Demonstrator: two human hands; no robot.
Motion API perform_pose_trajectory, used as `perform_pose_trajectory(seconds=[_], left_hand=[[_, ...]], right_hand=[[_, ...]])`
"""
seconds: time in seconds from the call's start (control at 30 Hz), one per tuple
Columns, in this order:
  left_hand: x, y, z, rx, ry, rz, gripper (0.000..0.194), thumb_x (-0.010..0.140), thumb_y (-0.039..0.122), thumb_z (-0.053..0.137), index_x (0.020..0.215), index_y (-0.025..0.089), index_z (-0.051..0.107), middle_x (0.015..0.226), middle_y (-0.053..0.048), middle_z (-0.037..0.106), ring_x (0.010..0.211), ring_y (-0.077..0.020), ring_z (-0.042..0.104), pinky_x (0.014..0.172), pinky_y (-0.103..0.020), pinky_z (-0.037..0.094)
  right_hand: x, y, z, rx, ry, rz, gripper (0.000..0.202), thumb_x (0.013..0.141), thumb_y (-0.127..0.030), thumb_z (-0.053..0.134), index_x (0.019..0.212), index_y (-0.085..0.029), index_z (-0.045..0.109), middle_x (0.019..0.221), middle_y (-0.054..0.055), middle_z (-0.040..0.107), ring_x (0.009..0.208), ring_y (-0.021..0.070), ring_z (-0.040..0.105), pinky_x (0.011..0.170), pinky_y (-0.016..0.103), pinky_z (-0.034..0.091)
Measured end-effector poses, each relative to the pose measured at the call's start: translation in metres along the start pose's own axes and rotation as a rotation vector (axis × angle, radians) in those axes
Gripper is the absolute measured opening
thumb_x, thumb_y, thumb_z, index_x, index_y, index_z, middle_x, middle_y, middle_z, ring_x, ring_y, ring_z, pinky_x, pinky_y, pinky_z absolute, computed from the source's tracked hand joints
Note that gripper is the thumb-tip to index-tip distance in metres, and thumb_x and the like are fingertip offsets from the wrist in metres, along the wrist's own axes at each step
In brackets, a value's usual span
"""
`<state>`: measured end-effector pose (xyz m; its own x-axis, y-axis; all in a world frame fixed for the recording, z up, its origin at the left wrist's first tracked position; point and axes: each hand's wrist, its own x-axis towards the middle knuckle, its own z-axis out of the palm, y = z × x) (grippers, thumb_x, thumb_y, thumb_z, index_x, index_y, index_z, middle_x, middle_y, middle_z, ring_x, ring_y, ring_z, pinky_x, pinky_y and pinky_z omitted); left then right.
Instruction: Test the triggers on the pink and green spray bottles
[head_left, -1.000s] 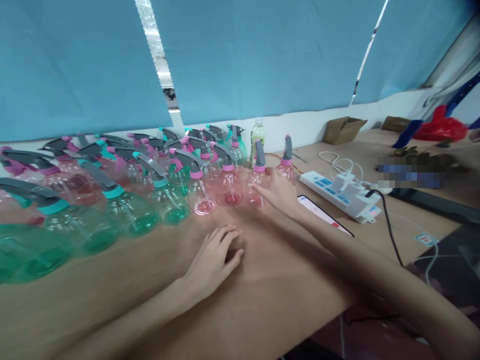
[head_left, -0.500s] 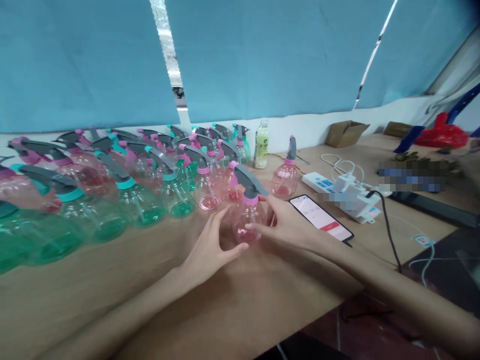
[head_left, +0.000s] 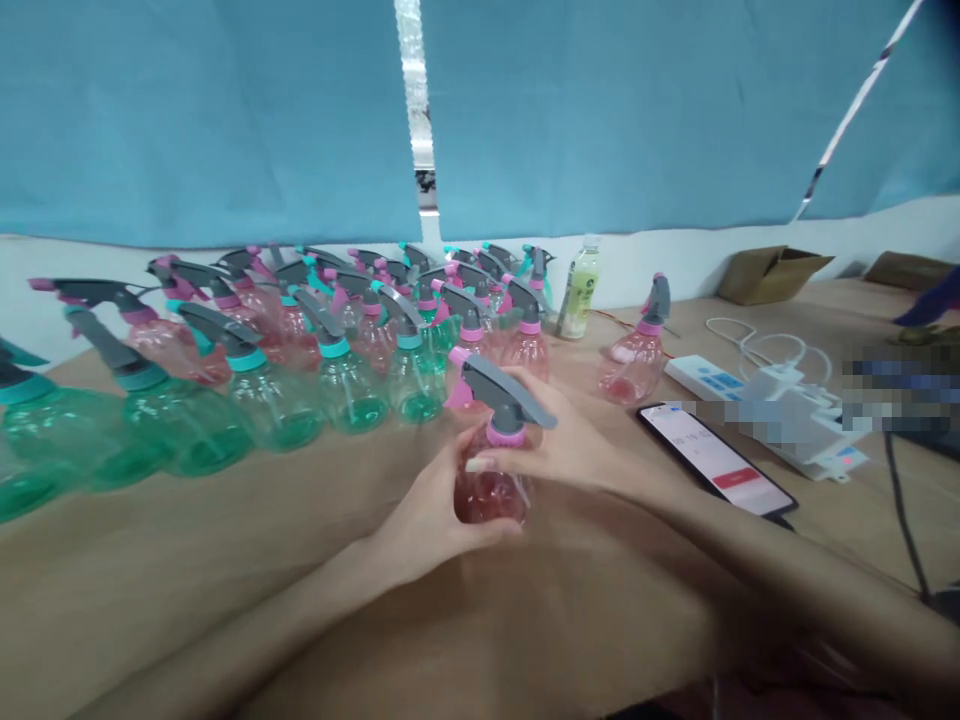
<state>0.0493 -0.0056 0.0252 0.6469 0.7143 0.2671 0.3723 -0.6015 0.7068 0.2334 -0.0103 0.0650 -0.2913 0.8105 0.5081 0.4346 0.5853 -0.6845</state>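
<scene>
A clear pink spray bottle (head_left: 493, 492) with a grey trigger head and pink collar stands upright between my hands at the middle of the view. My left hand (head_left: 426, 512) curves around the left side of its body, thumb across the lower front. From the right, my right hand (head_left: 574, 445) wraps the bottle just under the collar, its thumb over the front and its other fingers hidden behind. Close behind the held bottle is another pink spray bottle (head_left: 529, 345); a green spray bottle (head_left: 417, 385) stands to its left.
Rows of green and pink spray bottles fill the table's left and back, including a green one (head_left: 285, 405). To the right are a lone pink spray bottle (head_left: 632, 362), a phone (head_left: 712, 455), a power strip (head_left: 705, 378), a drink bottle (head_left: 579, 290) and a cardboard box (head_left: 772, 275).
My view has turned left, so the table things sit further right. My left hand has closed in from beside the bottle to around it. The right hand keeps hold, its thumb nearer the collar.
</scene>
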Motion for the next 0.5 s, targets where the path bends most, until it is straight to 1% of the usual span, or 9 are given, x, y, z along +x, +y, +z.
perform_pose_trajectory(seconds=[0.1,0.17,0.27,0.33,0.4,0.5], left_hand=[[-0.004,-0.001,-0.002,0.076,-0.038,-0.020,0.087,0.071,0.047,0.071,0.141,0.027,0.024,0.133,-0.010,0.048,0.120,-0.0343,0.047,0.094,-0.052,0.042],[-0.006,-0.003,-0.004,0.094,-0.049,-0.020,0.091,0.071,0.051,0.070,0.143,0.026,0.019,0.135,-0.011,0.046,0.121,-0.0345,0.045,0.095,-0.051,0.041],[-0.014,-0.009,-0.010,0.138,-0.052,0.015,0.091,0.074,0.052,0.068,0.144,0.027,0.015,0.142,-0.010,0.036,0.127,-0.0313,0.038,0.100,-0.048,0.036],[-0.020,-0.017,-0.014,0.205,-0.073,0.008,0.089,0.076,0.053,0.065,0.144,0.028,0.014,0.144,-0.009,0.033,0.129,-0.0301,0.036,0.102,-0.047,0.033],[-0.026,-0.026,-0.017,0.292,-0.086,-0.017,0.092,0.077,0.056,0.063,0.145,0.028,0.009,0.145,-0.011,0.031,0.128,-0.0319,0.035,0.102,-0.049,0.032],[-0.031,-0.036,-0.019,0.414,-0.120,-0.017,0.091,0.077,0.058,0.061,0.146,0.029,0.010,0.146,-0.010,0.029,0.130,-0.0326,0.032,0.102,-0.050,0.030]], right_hand=[[0.010,-0.001,0.013,0.139,0.008,-0.006,0.051,0.069,-0.035,0.068,0.112,-0.022,0.043,0.096,0.001,0.060,0.075,0.0136,0.059,0.067,0.030,0.050],[0.013,-0.003,0.021,0.172,-0.002,0.004,0.044,0.071,-0.035,0.065,0.108,-0.023,0.044,0.091,-0.001,0.060,0.068,0.0126,0.059,0.063,0.029,0.050],[0.014,-0.004,0.026,0.163,0.009,0.045,0.036,0.073,-0.029,0.059,0.106,-0.026,0.046,0.089,-0.001,0.061,0.069,0.0142,0.060,0.065,0.031,0.052],[0.013,-0.005,0.027,0.158,0.018,0.078,0.038,0.072,-0.023,0.056,0.109,-0.027,0.046,0.088,-0.001,0.062,0.070,0.0152,0.061,0.067,0.032,0.052],[0.012,-0.005,0.025,0.157,-0.010,0.105,0.042,0.071,-0.021,0.053,0.112,-0.027,0.047,0.092,0.000,0.064,0.073,0.0167,0.062,0.068,0.034,0.053],[0.011,-0.006,0.020,0.139,-0.081,0.138,0.041,0.073,-0.023,0.051,0.113,-0.027,0.049,0.095,0.002,0.064,0.075,0.0182,0.062,0.068,0.035,0.054]])
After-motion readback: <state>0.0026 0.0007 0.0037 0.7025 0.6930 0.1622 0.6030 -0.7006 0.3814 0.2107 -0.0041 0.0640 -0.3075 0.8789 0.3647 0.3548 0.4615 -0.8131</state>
